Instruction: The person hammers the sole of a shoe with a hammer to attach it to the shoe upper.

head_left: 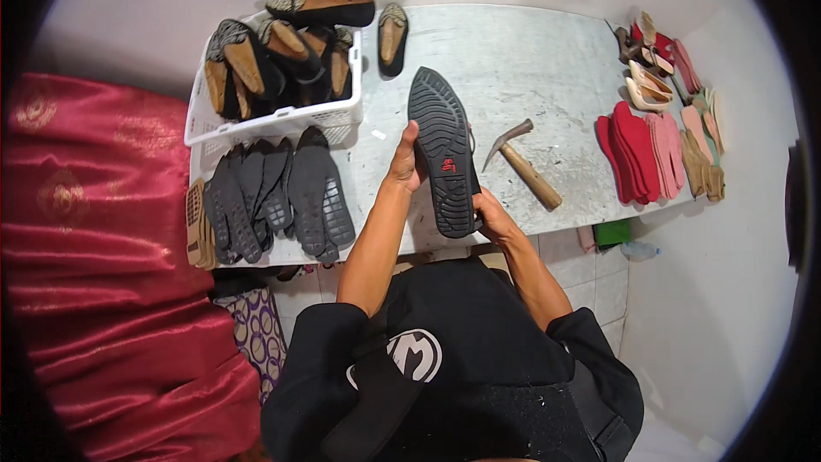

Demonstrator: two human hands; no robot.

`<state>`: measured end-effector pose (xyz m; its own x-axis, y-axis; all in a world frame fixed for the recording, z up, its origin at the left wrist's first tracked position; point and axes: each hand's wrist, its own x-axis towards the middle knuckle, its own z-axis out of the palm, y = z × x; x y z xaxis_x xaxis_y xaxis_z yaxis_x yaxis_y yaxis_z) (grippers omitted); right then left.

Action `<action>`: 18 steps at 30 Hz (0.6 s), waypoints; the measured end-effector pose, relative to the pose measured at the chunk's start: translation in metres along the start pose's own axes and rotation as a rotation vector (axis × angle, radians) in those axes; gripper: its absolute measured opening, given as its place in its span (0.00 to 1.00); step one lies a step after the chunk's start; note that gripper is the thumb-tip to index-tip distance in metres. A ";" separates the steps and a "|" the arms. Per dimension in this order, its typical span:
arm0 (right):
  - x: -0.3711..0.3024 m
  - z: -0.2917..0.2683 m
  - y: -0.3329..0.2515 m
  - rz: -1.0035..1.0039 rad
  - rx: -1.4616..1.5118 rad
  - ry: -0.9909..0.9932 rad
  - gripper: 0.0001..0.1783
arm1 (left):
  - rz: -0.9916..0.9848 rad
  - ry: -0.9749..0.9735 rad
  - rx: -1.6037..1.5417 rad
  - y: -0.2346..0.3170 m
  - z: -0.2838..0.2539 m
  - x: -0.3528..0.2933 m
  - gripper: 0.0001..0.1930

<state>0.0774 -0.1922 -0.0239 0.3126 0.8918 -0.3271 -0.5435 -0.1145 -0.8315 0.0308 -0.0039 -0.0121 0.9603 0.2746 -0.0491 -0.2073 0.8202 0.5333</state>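
Observation:
Between my hands is a black shoe (443,150), its ridged sole turned up toward me and its pointed toe away from me. My left hand (405,160) grips the shoe's left edge near the middle, thumb along the side. At the heel end, my right hand (493,213) holds the right side, its fingers partly hidden behind the shoe. A hammer (528,173) with a wooden handle and a metal head lies on the table just right of the shoe.
A white plastic basket (256,127) full of shoes stands at the far left, with a single shoe (392,38) beside it. Black soles (312,192) lie in front of the basket. At the right are red soles (631,150), pink soles (664,154) and cream shoes (647,90). A red curtain (103,248) hangs left.

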 end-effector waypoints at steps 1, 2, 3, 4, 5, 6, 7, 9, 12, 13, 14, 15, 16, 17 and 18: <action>-0.004 -0.001 -0.005 -0.010 0.002 0.013 0.23 | -0.011 -0.012 0.000 -0.002 0.007 0.007 0.41; -0.007 -0.002 -0.009 -0.024 -0.017 0.048 0.25 | -0.039 0.012 0.093 -0.004 0.014 0.012 0.37; -0.010 -0.005 -0.013 -0.037 -0.035 0.081 0.26 | -0.065 0.037 0.187 -0.007 0.020 0.019 0.33; -0.010 -0.013 -0.014 -0.037 -0.007 0.048 0.26 | -0.082 0.066 0.127 -0.013 0.023 0.028 0.27; -0.013 -0.019 -0.014 -0.046 -0.010 0.050 0.26 | -0.081 0.057 0.131 -0.019 0.026 0.033 0.27; -0.016 -0.024 -0.014 -0.045 0.062 0.066 0.25 | -0.073 0.099 0.094 -0.027 0.029 0.037 0.25; -0.019 -0.026 -0.015 -0.042 0.140 0.086 0.25 | -0.073 0.143 0.057 -0.032 0.033 0.041 0.24; -0.023 -0.037 -0.023 -0.092 0.148 0.089 0.26 | -0.101 0.138 0.037 -0.037 0.040 0.054 0.22; -0.037 -0.048 -0.040 -0.267 -0.219 0.390 0.34 | -0.082 0.219 0.051 -0.048 0.057 0.065 0.17; -0.046 -0.045 -0.052 -0.266 -0.221 0.385 0.34 | -0.037 0.296 0.092 -0.052 0.062 0.069 0.14; -0.053 -0.044 -0.061 -0.327 -0.371 0.477 0.36 | -0.001 0.340 0.119 -0.056 0.063 0.074 0.12; -0.058 -0.043 -0.072 -0.388 -0.521 0.568 0.39 | 0.006 0.344 0.120 -0.061 0.065 0.078 0.12; -0.062 -0.041 -0.084 -0.435 -0.658 0.599 0.44 | 0.041 0.386 0.124 -0.066 0.068 0.082 0.12; -0.066 -0.039 -0.094 -0.433 -0.655 0.601 0.44 | 0.072 0.427 0.130 -0.070 0.075 0.084 0.13; -0.070 -0.037 -0.104 -0.476 -0.904 0.583 0.45 | 0.052 0.415 0.106 -0.072 0.080 0.084 0.13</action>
<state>0.1404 -0.2584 0.0685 0.7713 0.6205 0.1417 0.4016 -0.3017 -0.8647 0.1416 -0.0800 0.0127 0.7884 0.5101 -0.3439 -0.2122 0.7501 0.6263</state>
